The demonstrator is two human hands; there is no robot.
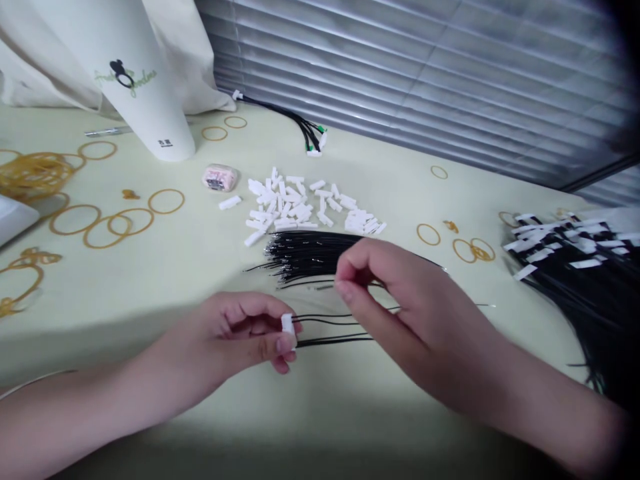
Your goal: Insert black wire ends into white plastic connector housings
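The left hand (pixel 250 333) pinches a small white plastic connector housing (pixel 287 327) between thumb and forefinger, its blocky rectangular body upright at the fingertips. Several thin black wires (pixel 330 330) run out of the housing to the right, lying flat and nearly parallel on the counter (pixel 200 267), whose surface is a smooth, matte, pale yellow-green. The right hand (pixel 400 300) has its thumb and forefinger closed together in a pinch just above those wires; what they grip is too fine to tell, though a single thin wire (pixel 305 285) lies at the fingertips.

Just behind the right hand lies a loose bundle of black wires (pixel 300 253), fanned out, with short bare metallic tips at their left ends. Behind the bundle is a scattered heap of small white plastic housings (pixel 300 203), all short and oblong. Left of the heap sits a small rounded pinkish object (pixel 219 177).

Thin tan rubber bands (pixel 120 223) lie as flat rings across the left of the counter, with a thick tangle of them (pixel 33 175) at the far left. A tall white paper-like cone with a printed mark (pixel 135 80) stands at the back left. At the right edge lies a dense pile of finished black harnesses with white housings (pixel 575 253). Another wire harness with green-tipped ends (pixel 300 127) rests near the closed slatted blinds (pixel 425 73).
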